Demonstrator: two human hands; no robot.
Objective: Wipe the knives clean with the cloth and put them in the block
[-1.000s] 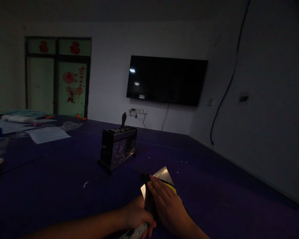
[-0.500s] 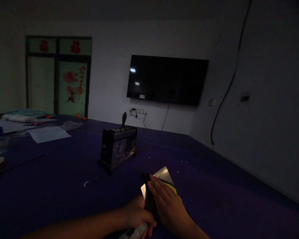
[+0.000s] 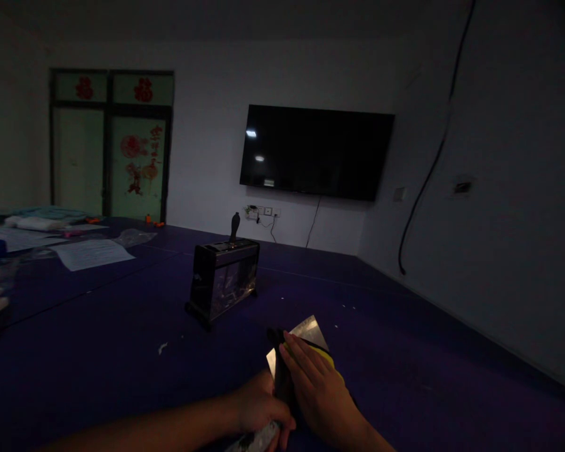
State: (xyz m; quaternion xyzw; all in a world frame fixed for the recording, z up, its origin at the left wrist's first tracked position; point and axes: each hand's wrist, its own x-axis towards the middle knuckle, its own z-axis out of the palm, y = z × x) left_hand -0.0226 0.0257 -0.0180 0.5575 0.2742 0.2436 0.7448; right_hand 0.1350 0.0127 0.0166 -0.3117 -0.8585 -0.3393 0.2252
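Note:
In dim light, my left hand [image 3: 258, 408] is closed around a dark handle-like object with a pale end [image 3: 257, 438] at the bottom edge of the view. My right hand [image 3: 317, 389] lies with fingers stretched flat on a yellow pad [image 3: 332, 363]. The pad rests against a shiny metal plate [image 3: 308, 331] on the purple table [image 3: 122, 351]. A dark upright part [image 3: 279, 370] stands between my two hands. What exactly the tool is stays hard to make out.
A shiny metal toaster [image 3: 223, 279] with a black lever stands beyond my hands. Papers [image 3: 90, 254], plastic bags and cloths lie at the far left. A black TV [image 3: 316, 152] hangs on the white wall, with a door at the left.

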